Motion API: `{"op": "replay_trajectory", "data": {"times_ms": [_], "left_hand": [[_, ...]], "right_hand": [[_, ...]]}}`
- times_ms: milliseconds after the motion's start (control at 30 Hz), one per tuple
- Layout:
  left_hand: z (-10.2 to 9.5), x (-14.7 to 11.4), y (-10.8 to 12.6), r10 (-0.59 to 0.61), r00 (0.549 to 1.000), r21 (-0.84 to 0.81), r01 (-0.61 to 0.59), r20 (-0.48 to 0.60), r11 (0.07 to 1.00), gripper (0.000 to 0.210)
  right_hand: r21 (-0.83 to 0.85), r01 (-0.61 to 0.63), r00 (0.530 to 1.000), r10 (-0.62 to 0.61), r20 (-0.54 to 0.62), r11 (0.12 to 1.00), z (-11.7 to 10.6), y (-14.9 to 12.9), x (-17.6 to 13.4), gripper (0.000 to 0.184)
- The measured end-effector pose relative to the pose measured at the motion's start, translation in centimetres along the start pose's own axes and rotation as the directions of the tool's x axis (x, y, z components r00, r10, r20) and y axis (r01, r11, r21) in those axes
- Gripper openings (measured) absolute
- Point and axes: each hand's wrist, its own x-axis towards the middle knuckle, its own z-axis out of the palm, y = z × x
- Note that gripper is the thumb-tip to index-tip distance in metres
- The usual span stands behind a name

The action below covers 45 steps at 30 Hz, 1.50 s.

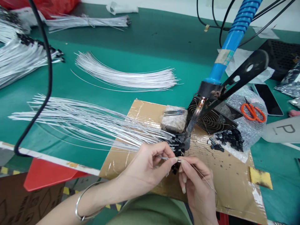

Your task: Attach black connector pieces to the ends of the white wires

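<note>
Just above the cardboard sheet, my two hands meet fingertip to fingertip. My left hand is closed in a pinch on a thin, shiny strand that looks like a wire. My right hand pinches a thin wire that trails down to the right past the fingers. Whether both hold the same wire is hidden by the fingertips. Behind them, a bundle of white wires fans out to the left, with small black connectors at its near end. A dark metal arm beneath a blue hose reaches down beside these connectors.
A second white wire bundle lies farther back; more bundles are at left. Right of the hands are a round fan guard, loose black connectors, orange scissors, a phone and a yellow sponge. A black cable hangs at left.
</note>
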Motion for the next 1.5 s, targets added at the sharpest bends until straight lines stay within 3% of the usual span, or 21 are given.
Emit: {"op": "replay_trajectory", "data": {"times_ms": [267, 567, 933, 1133, 1500], "left_hand": [[-0.1, 0.1, 0.6, 0.019, 1.000, 0.054, -0.020, 0.025, 0.998, 0.020], [0.1, 0.1, 0.1, 0.015, 1.000, 0.045, -0.014, -0.012, 0.999, 0.024], [1.2, -0.2, -1.5, 0.166, 0.976, 0.114, -0.150, -0.140, 0.982, 0.022], [1.7, -0.2, -1.7, 0.140, 0.973, 0.082, -0.127, -0.182, 0.989, 0.023], [1.7, -0.2, -1.5, 0.125, 0.976, 0.076, -0.113, -0.180, 0.991, 0.024]], "right_hand": [[0.026, -0.103, 0.994, 0.101, 0.046, 0.994, -0.4, -0.9, 0.1, 0.016], [0.063, -0.113, 0.993, 0.111, 0.030, 0.992, -0.1, -0.8, 0.0, 0.016], [0.103, -0.090, 0.993, 0.097, -0.069, 0.991, 0.9, -0.6, 0.1, 0.023], [0.121, -0.044, 0.988, 0.061, -0.139, 0.992, 1.9, -0.6, 0.2, 0.025], [0.103, -0.075, 0.996, 0.079, -0.041, 0.992, 0.5, -0.2, 0.1, 0.019]]}}
